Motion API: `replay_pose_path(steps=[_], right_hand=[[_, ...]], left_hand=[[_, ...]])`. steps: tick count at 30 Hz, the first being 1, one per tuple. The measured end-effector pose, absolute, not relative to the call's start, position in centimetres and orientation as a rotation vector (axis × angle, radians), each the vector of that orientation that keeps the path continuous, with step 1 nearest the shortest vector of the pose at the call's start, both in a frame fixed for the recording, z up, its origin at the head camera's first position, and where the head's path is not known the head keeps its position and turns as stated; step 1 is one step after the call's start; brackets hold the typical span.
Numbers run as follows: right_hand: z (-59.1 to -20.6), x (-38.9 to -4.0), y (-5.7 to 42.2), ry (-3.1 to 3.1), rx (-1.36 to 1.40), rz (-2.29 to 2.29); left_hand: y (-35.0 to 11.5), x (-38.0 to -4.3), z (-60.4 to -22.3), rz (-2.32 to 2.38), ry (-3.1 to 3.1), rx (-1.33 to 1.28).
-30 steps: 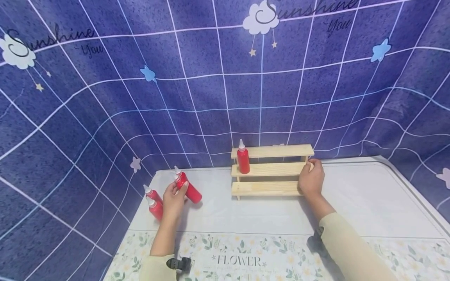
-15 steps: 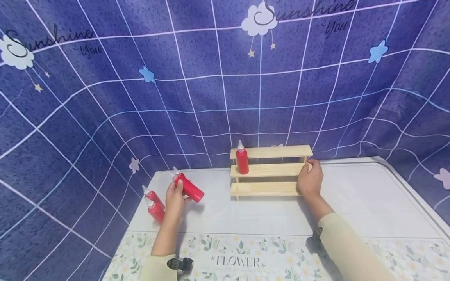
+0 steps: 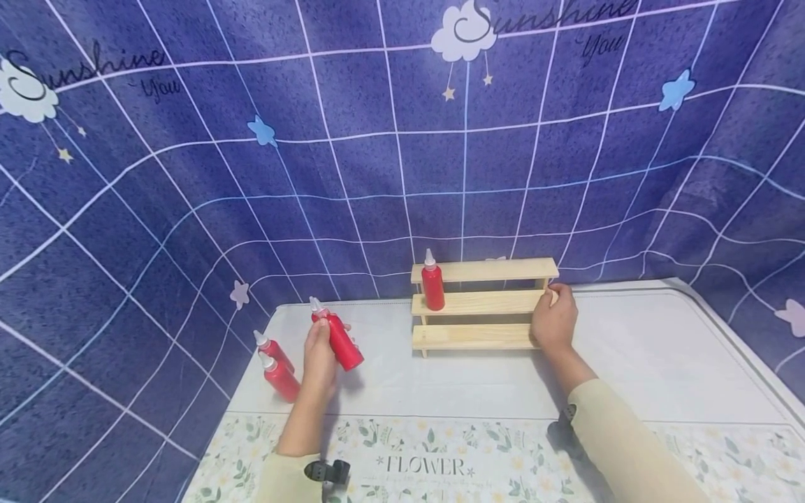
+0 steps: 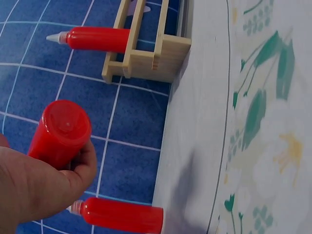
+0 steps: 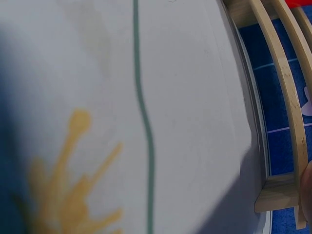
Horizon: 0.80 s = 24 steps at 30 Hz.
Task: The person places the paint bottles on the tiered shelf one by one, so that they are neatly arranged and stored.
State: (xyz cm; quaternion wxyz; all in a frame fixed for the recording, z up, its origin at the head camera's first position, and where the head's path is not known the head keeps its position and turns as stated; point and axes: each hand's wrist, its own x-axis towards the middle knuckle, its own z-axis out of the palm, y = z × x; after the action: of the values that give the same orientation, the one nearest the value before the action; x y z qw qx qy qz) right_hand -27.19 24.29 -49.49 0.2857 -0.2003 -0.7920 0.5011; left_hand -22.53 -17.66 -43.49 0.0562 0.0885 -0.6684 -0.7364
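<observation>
A red squeeze bottle (image 3: 344, 344) with a pale pointed nozzle is gripped by my left hand (image 3: 321, 360), thumb across its upper part. It is tilted, nozzle to the upper left, and held above the table; in the left wrist view the round base of this bottle (image 4: 66, 124) faces the camera. My right hand (image 3: 555, 318) holds the right end of a three-tier wooden display rack (image 3: 484, 337). Only a sliver of the right hand (image 5: 306, 192) shows in the right wrist view. Another red bottle (image 3: 433, 288) stands upright at the left of the rack's middle tier.
Two more red bottles stand on the white table (image 3: 383, 388) left of my left hand, a rear bottle (image 3: 274, 351) and a front bottle (image 3: 281, 379). A floral mat (image 3: 434, 436) covers the near side. Behind hangs a blue grid-patterned curtain (image 3: 352, 168).
My left hand has shifted slightly right and turned the bottle in its grip, so the bottle tilted further and then became steeper again. The right hand and rack have stayed put.
</observation>
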Motion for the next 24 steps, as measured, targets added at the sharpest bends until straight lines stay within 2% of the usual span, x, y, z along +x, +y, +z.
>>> replay_pose_path(steps=[24], right_hand=[[-49.7, -27.3, 24.2, -2.108, -0.527, 1.328]], left_hand=[[-14.9, -23.1, -43.1, -2.160, -2.168, 0.131]])
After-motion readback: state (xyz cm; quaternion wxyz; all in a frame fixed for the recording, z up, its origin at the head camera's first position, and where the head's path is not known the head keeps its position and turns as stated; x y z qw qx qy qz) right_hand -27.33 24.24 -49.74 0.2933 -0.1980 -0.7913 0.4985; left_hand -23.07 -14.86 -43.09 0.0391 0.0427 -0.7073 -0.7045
